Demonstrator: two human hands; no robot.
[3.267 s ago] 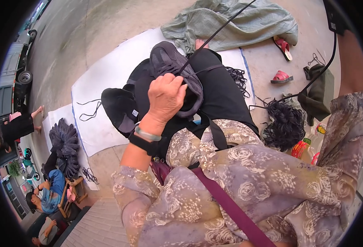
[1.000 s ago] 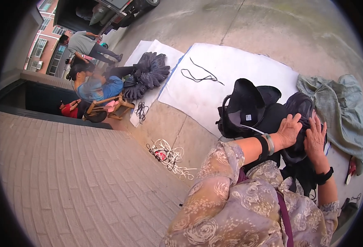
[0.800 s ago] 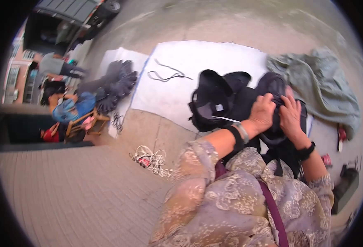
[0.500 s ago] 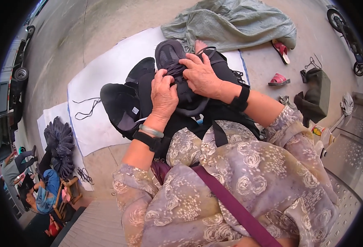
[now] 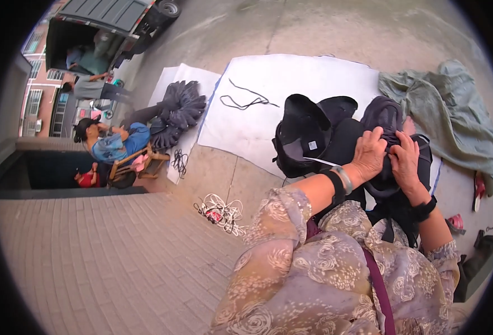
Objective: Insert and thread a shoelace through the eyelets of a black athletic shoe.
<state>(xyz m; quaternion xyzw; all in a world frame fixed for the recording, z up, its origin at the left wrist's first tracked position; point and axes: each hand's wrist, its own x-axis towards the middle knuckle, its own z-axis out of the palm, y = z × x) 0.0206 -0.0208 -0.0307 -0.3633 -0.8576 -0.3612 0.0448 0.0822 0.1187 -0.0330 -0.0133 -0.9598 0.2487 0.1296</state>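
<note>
A dark grey mesh shoe upper [image 5: 382,116] lies across my lap, its lacing area toward my fingers. My left hand [image 5: 369,152] pinches at its left edge, fingers bent and closed. Opposite it, my right hand [image 5: 405,162] has its fingers curled onto the other edge, close to the left fingertips. Whatever lace lies between the fingertips is too small to make out. Left of my hands, more black shoe uppers [image 5: 296,125] are heaped together, one showing a white label inside. A bare foot [image 5: 409,125] shows just beyond the shoe upper.
A white sheet [image 5: 246,131] spreads on the ground, with a loose black lace [image 5: 245,105] on it. Grey-green cloth [image 5: 453,120] lies at right. At left are a seated person [image 5: 115,139], a dark fanned stack [image 5: 176,111], tangled cords [image 5: 222,213] and a truck [image 5: 106,28].
The view has swung left, bringing the seated person and truck further in and shifting my hands rightward in the picture. Both hands stay at the shoe upper's lacing area.
</note>
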